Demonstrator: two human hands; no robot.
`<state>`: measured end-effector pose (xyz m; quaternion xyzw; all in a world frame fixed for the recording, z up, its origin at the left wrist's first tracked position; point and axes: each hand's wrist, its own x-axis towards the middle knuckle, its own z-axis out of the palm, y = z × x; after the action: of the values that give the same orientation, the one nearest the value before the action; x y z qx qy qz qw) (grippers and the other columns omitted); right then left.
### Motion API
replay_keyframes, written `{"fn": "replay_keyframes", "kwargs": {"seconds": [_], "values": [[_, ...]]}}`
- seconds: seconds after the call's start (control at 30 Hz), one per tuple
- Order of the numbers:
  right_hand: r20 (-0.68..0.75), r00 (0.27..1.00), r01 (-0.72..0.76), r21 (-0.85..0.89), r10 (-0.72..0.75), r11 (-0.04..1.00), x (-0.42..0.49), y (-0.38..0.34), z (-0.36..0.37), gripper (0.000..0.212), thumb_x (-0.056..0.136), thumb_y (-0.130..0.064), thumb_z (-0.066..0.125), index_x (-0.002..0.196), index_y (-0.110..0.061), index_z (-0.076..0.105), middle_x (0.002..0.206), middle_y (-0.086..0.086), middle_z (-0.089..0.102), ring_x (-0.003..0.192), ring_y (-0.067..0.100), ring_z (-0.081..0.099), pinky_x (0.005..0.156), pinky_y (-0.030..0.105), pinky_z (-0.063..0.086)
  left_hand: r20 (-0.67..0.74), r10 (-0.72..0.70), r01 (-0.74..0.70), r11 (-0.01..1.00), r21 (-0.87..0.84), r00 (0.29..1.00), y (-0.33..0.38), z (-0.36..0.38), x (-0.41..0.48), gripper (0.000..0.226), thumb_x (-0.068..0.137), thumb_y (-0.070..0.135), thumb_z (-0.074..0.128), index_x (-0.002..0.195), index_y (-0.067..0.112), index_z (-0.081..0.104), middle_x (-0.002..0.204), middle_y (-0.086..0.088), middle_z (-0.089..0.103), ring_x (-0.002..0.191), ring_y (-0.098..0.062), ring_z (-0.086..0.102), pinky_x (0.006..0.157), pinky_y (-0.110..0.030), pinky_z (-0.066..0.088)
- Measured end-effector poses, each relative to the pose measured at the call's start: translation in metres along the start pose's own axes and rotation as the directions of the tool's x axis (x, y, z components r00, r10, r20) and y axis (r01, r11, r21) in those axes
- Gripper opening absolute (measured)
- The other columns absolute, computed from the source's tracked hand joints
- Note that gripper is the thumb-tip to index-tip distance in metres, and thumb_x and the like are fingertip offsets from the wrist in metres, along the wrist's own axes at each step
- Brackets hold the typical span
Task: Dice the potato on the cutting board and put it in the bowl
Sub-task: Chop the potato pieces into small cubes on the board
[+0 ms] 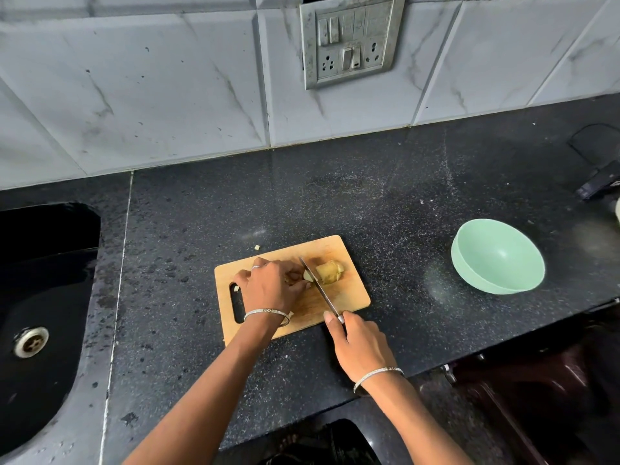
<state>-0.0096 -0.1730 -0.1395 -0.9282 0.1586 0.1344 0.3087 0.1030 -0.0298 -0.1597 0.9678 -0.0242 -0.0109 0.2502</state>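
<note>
A wooden cutting board (349,297) lies on the dark counter. On it sits a cut potato: one brown-skinned piece (330,272) lies free to the right of the knife blade (318,286), and another piece is under the fingers of my left hand (271,287), which curl over it. My right hand (360,347) grips the knife handle at the board's near edge, forefinger along the top. The blade stands between the two potato pieces. A mint green bowl (496,256), with nothing in it, stands to the right of the board.
A black sink (40,313) with a metal drain is at the left. A small potato bit (257,247) lies on the counter behind the board. A switch plate (349,38) hangs on the tiled wall. Dark objects (597,182) sit at the far right.
</note>
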Motion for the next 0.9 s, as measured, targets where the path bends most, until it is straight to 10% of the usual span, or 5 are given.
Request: {"fn": "replay_keyframes", "kwargs": {"seconds": [0.9], "values": [[-0.004, 0.999, -0.049, -0.037, 0.048, 0.998, 0.0038, -0.0027, 0.0, 0.041, 0.099, -0.056, 0.03, 0.082, -0.022, 0.045, 0.092, 0.008, 0.063, 0.093, 0.038, 0.061, 0.067, 0.039, 0.041, 0.034, -0.032, 0.035, 0.994, -0.101, 0.999, 0.0052, -0.0055, 0.0041, 0.03, 0.067, 0.053, 0.079, 0.093, 0.04, 0.07, 0.063, 0.024, 0.059, 0.099, -0.006, 0.049, 0.085, -0.039, 0.027]]}}
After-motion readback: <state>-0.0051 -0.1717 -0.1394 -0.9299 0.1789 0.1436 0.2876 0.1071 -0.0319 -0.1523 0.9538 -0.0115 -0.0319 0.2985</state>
